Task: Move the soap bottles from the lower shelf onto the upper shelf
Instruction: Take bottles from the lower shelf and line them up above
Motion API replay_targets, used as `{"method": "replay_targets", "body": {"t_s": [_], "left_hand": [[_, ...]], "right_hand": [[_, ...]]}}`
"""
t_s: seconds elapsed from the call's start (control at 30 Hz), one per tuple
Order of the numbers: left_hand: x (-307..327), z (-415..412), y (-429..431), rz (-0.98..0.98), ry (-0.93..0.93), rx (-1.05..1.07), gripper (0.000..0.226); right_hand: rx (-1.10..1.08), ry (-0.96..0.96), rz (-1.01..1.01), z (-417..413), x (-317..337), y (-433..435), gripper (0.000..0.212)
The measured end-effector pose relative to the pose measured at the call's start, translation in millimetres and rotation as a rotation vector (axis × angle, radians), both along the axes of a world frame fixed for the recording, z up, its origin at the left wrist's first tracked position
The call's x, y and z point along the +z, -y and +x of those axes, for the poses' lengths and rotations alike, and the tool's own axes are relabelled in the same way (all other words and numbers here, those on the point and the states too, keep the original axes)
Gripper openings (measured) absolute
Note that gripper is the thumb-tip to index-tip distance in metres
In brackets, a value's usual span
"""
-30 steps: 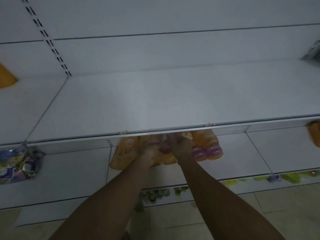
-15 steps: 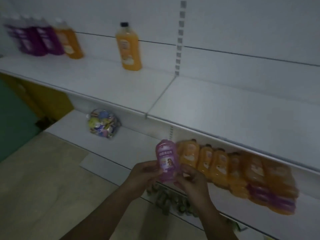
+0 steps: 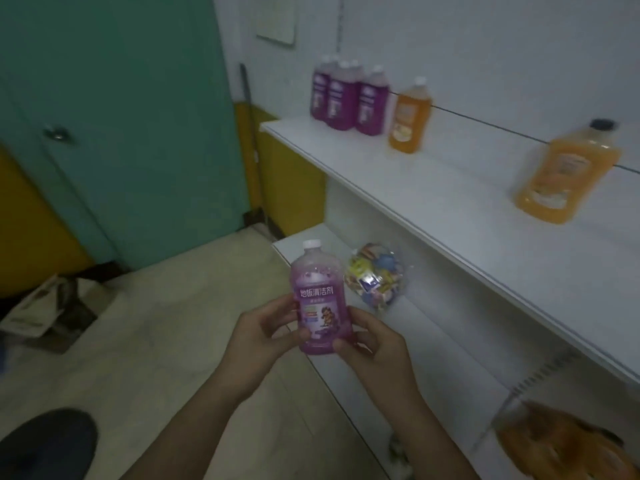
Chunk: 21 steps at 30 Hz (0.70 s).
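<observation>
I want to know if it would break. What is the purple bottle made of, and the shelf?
The purple bottle, held in the left hand and right hand, looks like clear plastic: the liquid and bubbles show through, under a glossy paper-like label and white cap. The upper shelf looks like white painted metal, smooth and matt with a thin edge, though that is less sure.

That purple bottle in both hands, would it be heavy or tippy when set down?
The purple bottle looks nearly full, so probably weighty for its size. Its smooth plastic may be slippery; the left hand and right hand both grip it. Tall and narrow, it might tip.
</observation>
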<state>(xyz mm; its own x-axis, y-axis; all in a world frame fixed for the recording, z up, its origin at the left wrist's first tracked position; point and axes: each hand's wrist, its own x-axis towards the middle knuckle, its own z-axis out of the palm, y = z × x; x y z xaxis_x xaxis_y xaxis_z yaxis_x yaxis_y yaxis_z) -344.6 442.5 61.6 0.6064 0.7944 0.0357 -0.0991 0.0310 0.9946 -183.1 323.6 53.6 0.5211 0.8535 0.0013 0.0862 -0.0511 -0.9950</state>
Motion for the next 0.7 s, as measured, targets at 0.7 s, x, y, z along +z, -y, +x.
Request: {"method": "replay_targets", "body": {"t_s": [0.7], "left_hand": [[112, 62, -280, 0.381, 0.056, 0.152, 0.056]], "right_hand": [[0.01, 0.155, 0.268, 43, 100, -324, 0.052]]}}
